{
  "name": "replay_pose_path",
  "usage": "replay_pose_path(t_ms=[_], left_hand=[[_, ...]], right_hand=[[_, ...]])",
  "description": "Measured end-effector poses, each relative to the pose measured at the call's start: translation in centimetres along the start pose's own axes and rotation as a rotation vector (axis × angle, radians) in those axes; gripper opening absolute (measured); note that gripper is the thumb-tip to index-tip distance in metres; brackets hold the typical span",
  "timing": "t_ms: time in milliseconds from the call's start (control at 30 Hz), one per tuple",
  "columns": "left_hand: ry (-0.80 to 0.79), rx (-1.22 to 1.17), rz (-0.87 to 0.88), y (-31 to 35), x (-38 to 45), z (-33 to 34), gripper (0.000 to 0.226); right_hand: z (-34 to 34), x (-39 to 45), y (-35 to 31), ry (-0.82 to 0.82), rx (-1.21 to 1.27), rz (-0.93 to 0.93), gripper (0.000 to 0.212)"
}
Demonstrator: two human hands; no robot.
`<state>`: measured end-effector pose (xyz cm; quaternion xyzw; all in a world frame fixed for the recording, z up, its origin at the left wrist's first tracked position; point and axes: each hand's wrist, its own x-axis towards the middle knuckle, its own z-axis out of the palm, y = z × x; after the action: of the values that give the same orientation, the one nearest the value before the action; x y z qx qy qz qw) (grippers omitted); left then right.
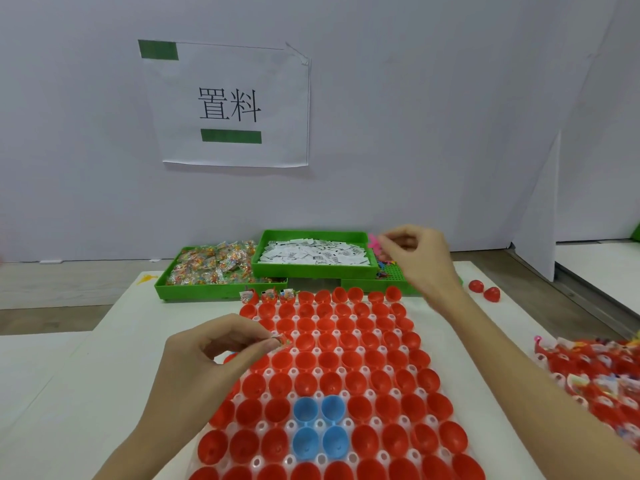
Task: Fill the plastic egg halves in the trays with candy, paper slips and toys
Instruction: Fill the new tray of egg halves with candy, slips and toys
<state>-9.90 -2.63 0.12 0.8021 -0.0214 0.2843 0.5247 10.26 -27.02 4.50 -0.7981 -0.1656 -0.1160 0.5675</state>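
Item: egg tray (pixel 349 460), clear plastic, lying lengthwise on the white worktop (pixel 114 358) with its long axis running away from the person; holds rows of open red egg halves (pixel 349 362) and a block of four blue egg halves (pixel 320 426) toward the near end. Fill state: three halves at the far-left corner (pixel 268 296) show contents; the rest appear empty. Left hand (pixel 207 362): over the tray's left edge, about mid-length, thumb and forefinger pinched on a small candy packet (pixel 284 341); other fingers curled. Right hand (pixel 419 258): reached past the far end of the tray, above the toy bin (pixel 394 275), fingers curled as if plucking; a pink toy (pixel 374 242) shows just beside the fingertips, but whether it is held cannot be told. Supply: candy bin (pixel 214 268) far left, paper-slip bin (pixel 315 254) centre, raised on the other two. Relation governing the next move, by judgement: the next unfilled halves lie in the far row, forward and right of the left hand, nearer and slightly left of the right hand; the right hand is closer. Also present: filled tray (pixel 599 372) at right; two loose red halves (pixel 485 289) beyond.
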Motion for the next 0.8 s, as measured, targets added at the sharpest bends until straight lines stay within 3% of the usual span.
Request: replay_pose_path(t_ms=[133,233,433,600,800], left_hand=[[-0.024,-0.118,-0.079,0.3,0.0,0.1,0.013],[-0.068,-0.141,-0.093,0.4,-0.2,0.2,0.014],[-0.088,-0.098,-0.085,0.4,-0.4,0.3,0.019],[-0.101,-0.051,-0.017,0.6,-0.7,0.6,0.024],[-0.08,-0.064,-0.023,0.8,-0.7,1.1,0.032]], right_hand=[[1.7,-6.8,-3.6,-0.345,0.221,-0.056,0.012],[3.1,-10.0,-4.3,-0.484,0.218,-0.088,0.007],[4.0,-11.6,-4.0,-0.545,0.099,-0.144,0.005],[4.3,-12.1,-3.7,-0.393,-0.03,-0.247,0.007],[3.9,-12.3,-3.8,-0.514,0.035,-0.244,0.009]])
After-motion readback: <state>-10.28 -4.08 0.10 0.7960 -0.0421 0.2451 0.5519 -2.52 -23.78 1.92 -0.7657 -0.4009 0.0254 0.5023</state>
